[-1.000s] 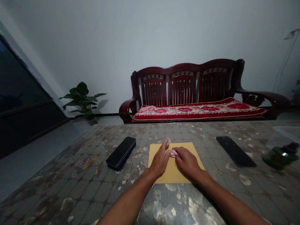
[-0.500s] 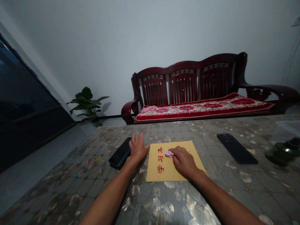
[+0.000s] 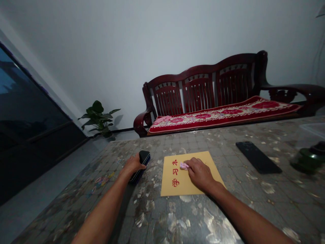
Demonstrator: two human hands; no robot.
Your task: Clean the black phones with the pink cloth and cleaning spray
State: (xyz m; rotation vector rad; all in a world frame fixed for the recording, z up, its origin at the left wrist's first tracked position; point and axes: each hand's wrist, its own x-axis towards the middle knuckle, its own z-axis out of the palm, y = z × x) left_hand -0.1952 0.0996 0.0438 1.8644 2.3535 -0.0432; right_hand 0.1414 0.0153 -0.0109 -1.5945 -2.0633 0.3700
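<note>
My left hand (image 3: 132,165) is closed around a black, phone-shaped stack (image 3: 144,156), thumb on its right side and fingers over the left. The stack has light lines along its edge and is tipped up on its side; whether it is one item or two I cannot tell. My right hand (image 3: 200,172) rests on the yellow exercise book (image 3: 167,186), which has red Chinese characters on its cover. Between the thumb and fingers of that hand is a small crumpled pink-and-white cloth (image 3: 185,165), touching the cover beside the characters.
Several coloured rubber bands (image 3: 103,180) lie on the patterned tablecloth (image 3: 152,217) to the left. A black phone (image 3: 257,157) lies to the right, near a green bottle (image 3: 308,159) and a clear plastic box (image 3: 311,130). Beyond the table stands a wooden bench (image 3: 203,67).
My left hand has moved left and closed on the black stack, which has gone from lying flat to tipped on its side. My right hand stays on the exercise book with the cloth.
</note>
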